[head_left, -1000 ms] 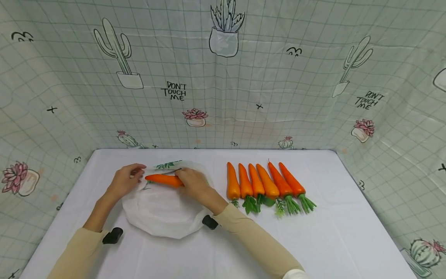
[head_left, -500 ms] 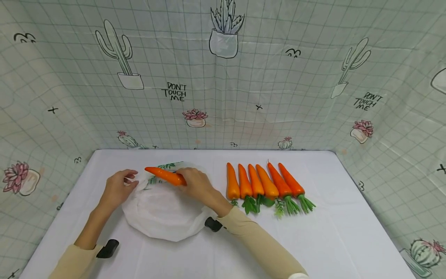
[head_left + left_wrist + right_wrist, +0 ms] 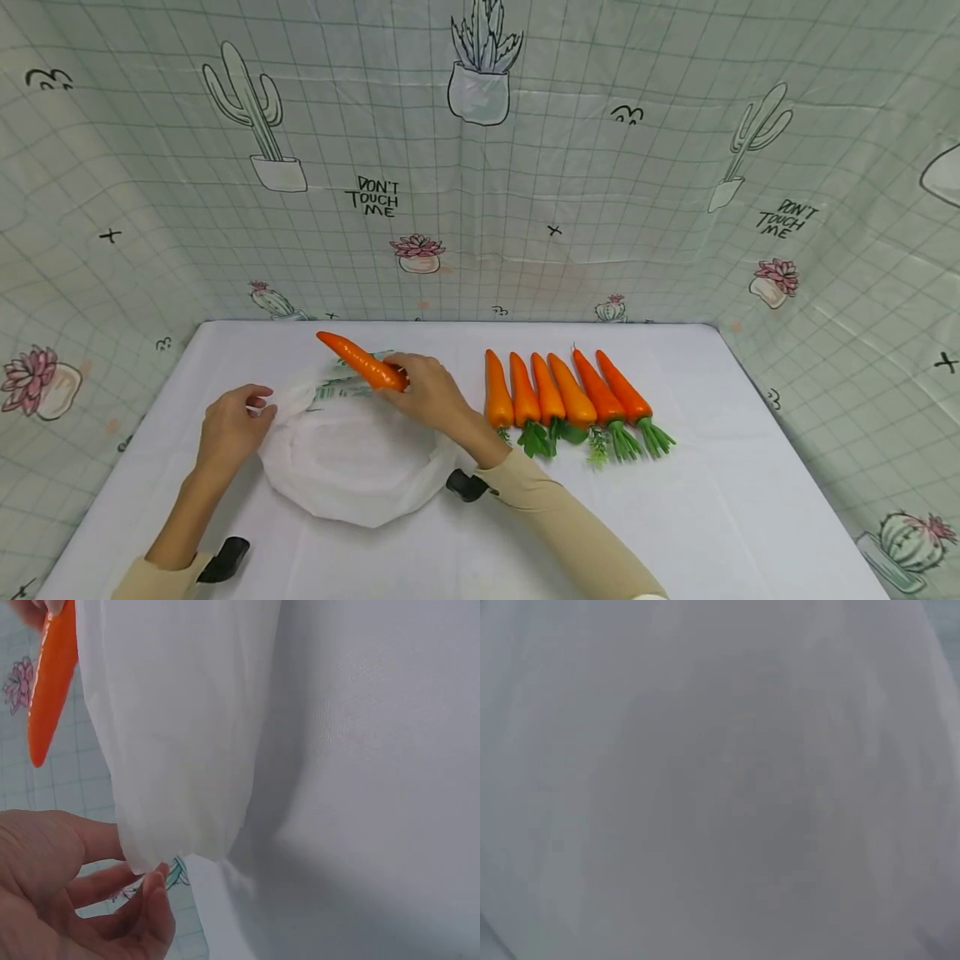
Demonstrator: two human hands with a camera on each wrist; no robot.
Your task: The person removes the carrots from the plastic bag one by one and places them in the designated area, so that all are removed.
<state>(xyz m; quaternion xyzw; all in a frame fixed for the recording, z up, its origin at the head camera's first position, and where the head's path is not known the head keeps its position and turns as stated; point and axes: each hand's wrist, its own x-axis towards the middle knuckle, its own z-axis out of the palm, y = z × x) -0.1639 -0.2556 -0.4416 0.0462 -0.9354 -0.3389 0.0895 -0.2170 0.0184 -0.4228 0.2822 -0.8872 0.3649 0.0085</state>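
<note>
A white plastic bag (image 3: 360, 454) with green print lies on the table, its side drawn out toward the left hand (image 3: 234, 425). In the left wrist view, the thumb and fingers of that hand pinch the end of the bag (image 3: 176, 735). Over the bag's far side, the right hand (image 3: 431, 392) grips an orange carrot (image 3: 356, 358) by its thick end, with the narrow tip pointing up and left. Part of this carrot (image 3: 51, 686) also shows at the left wrist view's upper left. Pale, blurred bag surface (image 3: 727, 780) fills most of the right wrist view.
Right of the bag, several orange carrots (image 3: 566, 400) lie side by side in a row, green tops toward the person. The table has a white cover (image 3: 712, 517). Behind it hangs a checked cloth (image 3: 525, 192) with cactus drawings.
The carrot in the right hand has risen, its tip swinging upward from nearly level. Meanwhile the left hand has moved left and nearer the person, stretching the bag's side along with it.
</note>
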